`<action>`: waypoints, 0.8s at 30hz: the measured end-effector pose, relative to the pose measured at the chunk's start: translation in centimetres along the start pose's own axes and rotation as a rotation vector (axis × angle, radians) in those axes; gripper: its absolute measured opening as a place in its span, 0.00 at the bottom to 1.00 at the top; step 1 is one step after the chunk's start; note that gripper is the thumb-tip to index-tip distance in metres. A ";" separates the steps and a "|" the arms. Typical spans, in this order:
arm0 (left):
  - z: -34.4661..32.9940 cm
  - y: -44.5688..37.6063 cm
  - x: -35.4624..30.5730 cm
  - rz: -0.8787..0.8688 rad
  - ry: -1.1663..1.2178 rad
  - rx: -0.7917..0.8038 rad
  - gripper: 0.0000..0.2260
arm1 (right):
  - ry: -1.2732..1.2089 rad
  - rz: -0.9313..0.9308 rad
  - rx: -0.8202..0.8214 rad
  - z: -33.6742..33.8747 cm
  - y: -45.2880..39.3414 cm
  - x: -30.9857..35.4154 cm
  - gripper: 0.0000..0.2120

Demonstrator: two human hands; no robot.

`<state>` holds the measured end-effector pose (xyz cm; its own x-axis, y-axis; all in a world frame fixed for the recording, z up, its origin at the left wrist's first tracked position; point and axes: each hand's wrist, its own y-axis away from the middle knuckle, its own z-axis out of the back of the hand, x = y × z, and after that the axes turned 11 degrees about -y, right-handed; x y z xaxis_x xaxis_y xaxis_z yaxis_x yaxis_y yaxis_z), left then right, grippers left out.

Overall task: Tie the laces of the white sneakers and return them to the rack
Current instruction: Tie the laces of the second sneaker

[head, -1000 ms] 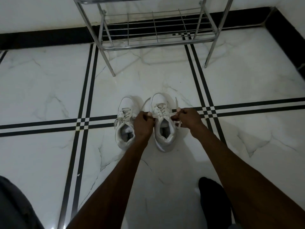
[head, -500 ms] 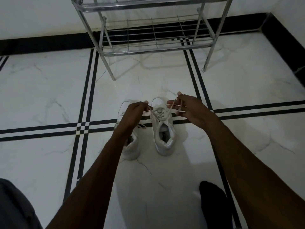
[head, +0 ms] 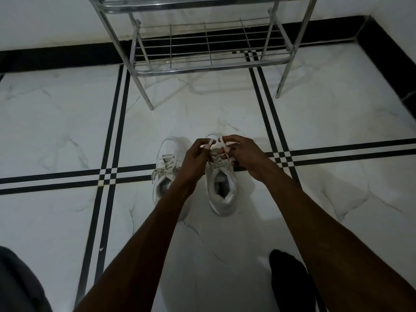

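Fingers first: on the left hand (head: 195, 159) they're curled shut around one end of the white laces (head: 219, 145), and on the right hand (head: 244, 155) they're pinched closed on the other end, with the strands crossed between the two hands just above the shoe. Two hands, two white sneakers counted. The right sneaker (head: 222, 188) is the one being laced; its toe and upper eyelets are covered by the hands, so the knot itself can't be made out. The left sneaker (head: 166, 167) sits just beside it, laces loose and splayed, its heel hidden behind the left forearm. Both are parked on the white marble floor (head: 56, 131), toes pointed at the rack, where black double stripes cross. One chrome shoe rack (head: 202, 64) stands further back against the wall, its lower wire shelf bare and its top tier cut off by the frame edge. One black-socked foot (head: 290, 280) is seen bottom right, partly blocked by the right forearm. A bit of dark grey clothing (head: 18, 284) is cropped at bottom left.
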<state>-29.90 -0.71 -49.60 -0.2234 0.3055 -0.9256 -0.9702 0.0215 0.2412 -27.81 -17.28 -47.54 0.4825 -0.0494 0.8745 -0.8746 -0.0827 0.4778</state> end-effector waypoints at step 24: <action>0.9 -0.3 -0.9 0.009 -0.233 0.093 0.26 | -0.086 0.118 -0.107 -1.0 -0.5 -1.0 0.09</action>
<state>-29.31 -0.13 -48.59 -0.1938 0.5167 -0.8339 -0.9532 0.1018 0.2846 -27.92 -16.17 -48.59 0.3743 -0.1379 0.9170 -0.9234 0.0351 0.3822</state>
